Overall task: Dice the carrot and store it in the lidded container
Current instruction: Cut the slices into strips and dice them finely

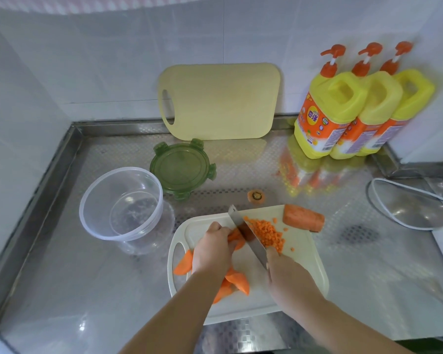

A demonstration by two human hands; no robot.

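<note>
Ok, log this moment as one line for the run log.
step: dicing | left hand holds carrot strips | right hand grips knife | container empty, lid off

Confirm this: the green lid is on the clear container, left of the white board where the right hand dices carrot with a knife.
Wrong on the lid. The head view shows the green lid lying on the counter beside the open clear container, left of the white board where the right hand dices carrot with a knife.
</note>
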